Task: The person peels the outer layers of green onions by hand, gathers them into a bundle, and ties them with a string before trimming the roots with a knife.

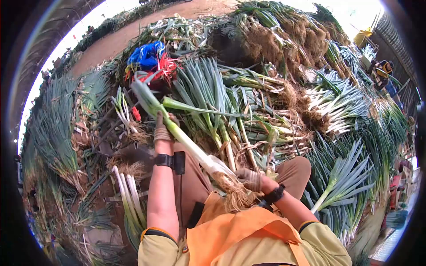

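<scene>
A large leek lies slantwise across my lap, its green top pointing up and left and its root tuft toward my apron. My left hand, in a soiled glove, is wrapped round its upper stem, where one green leaf bends off to the right. Down by the roots, my gloved right hand is closed at the white base, beside a loose pale outer layer. Its fingertips are partly hidden. Just beyond my knees lies a heap of leeks with dry, brownish leaves among them.
Cleaned white-stemmed leeks are piled at right, with more green leeks beside my right knee. Several leeks lie by my left leg. Blue plastic and red ties sit ahead. A person is at far right.
</scene>
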`<state>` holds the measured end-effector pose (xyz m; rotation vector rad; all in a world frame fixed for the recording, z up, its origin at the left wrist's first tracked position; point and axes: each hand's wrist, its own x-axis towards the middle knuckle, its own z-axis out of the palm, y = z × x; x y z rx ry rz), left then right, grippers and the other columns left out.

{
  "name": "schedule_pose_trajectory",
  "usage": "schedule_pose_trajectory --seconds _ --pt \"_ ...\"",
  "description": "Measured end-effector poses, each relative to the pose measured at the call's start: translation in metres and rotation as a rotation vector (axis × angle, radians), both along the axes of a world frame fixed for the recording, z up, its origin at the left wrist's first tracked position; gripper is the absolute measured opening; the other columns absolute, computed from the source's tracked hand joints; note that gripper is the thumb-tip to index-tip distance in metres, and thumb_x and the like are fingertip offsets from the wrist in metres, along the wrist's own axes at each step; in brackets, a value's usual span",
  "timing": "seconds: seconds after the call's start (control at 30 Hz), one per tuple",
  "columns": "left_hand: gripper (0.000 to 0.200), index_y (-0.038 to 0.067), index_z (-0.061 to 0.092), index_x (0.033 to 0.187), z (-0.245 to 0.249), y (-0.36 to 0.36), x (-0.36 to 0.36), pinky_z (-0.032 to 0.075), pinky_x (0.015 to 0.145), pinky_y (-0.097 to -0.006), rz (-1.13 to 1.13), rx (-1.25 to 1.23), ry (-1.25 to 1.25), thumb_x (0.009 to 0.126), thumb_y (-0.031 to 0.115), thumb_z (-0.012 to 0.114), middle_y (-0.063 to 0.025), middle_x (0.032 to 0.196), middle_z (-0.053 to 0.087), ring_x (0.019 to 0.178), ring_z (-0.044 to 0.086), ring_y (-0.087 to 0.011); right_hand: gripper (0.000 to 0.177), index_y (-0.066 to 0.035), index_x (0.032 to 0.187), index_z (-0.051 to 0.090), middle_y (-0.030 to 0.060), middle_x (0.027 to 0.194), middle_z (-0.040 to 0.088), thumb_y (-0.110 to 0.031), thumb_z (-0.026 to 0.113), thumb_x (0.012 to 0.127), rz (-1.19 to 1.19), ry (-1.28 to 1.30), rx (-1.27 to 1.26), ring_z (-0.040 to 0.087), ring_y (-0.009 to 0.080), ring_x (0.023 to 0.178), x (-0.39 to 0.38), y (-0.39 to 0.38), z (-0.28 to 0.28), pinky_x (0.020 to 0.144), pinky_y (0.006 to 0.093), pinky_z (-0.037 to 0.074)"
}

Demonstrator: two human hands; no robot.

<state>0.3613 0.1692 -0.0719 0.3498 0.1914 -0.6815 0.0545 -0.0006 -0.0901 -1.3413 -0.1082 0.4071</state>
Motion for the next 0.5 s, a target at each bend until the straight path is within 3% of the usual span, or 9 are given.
schedule_pose_trajectory --seconds 0.03,0.13,0.3,0.37,0.4,0.5 --pt "0.040 0.005 0.047 0.084 -0.012 0.012 0.006 0.046 0.052 -0.0259 0.038 0.049 0.050 0.070 0.036 0.068 -0.0048 0.072 0.050 0.059 0.048 -0.0158 0.030 -0.003 0.107 0.055 0.0003 0.097 0.059 -0.009 0.059 0.078 -0.015 0.007 -0.089 0.052 0.0081 0.088 -0.013 0.001 -0.010 0.076 0.0216 0.043" --pt "0.039 0.008 0.049 0.085 -0.047 0.030 0.010 0.047 0.048 -0.0278 0.201 0.201 0.052 0.072 0.040 0.065 -0.0052 0.068 0.051 0.055 0.049 -0.0158 0.027 -0.001 0.109 0.053 -0.0005 0.097 0.057 -0.010 0.053 0.083 -0.153 0.067 -0.051 0.050 0.0071 0.087 -0.036 0.010 0.001 0.074 0.0216 0.043" --pt "0.035 0.011 0.049 0.087 -0.057 0.033 0.010 0.046 0.043 -0.0273 0.322 0.301 0.134 0.075 0.043 0.060 -0.0043 0.064 0.050 0.051 0.048 -0.0148 0.026 -0.001 0.109 0.053 -0.0022 0.094 0.056 -0.009 0.051 0.084 -0.171 0.195 -0.041 0.049 0.0055 0.085 -0.060 -0.001 -0.010 0.072 0.0194 0.043" --pt "0.036 0.013 0.049 0.087 -0.080 0.040 0.035 0.045 0.040 -0.0279 0.247 0.414 0.137 0.077 0.047 0.055 -0.0035 0.063 0.049 0.047 0.047 -0.0153 0.028 0.000 0.109 0.052 -0.0040 0.092 0.055 -0.014 0.052 0.085 -0.141 0.303 -0.004 0.046 0.0052 0.083 -0.078 -0.012 0.007 0.072 0.0197 0.041" --pt "0.038 0.014 0.049 0.087 -0.085 0.041 0.043 0.044 0.038 -0.0279 0.239 0.490 0.180 0.078 0.051 0.051 -0.0029 0.062 0.048 0.043 0.046 -0.0155 0.029 0.001 0.109 0.051 -0.0035 0.092 0.055 -0.015 0.052 0.085 -0.135 0.184 -0.120 0.045 0.0053 0.083 -0.083 -0.011 0.021 0.071 0.0192 0.041" --pt "0.037 0.015 0.049 0.082 -0.084 0.043 0.047 0.043 0.037 -0.0271 0.220 0.600 0.146 0.076 0.052 0.051 -0.0024 0.059 0.048 0.042 0.046 -0.0144 0.034 0.001 0.115 0.047 -0.0030 0.095 0.055 -0.017 0.050 0.086 -0.132 0.290 0.018 0.045 0.0052 0.085 -0.097 -0.009 0.053 0.073 0.0198 0.041"
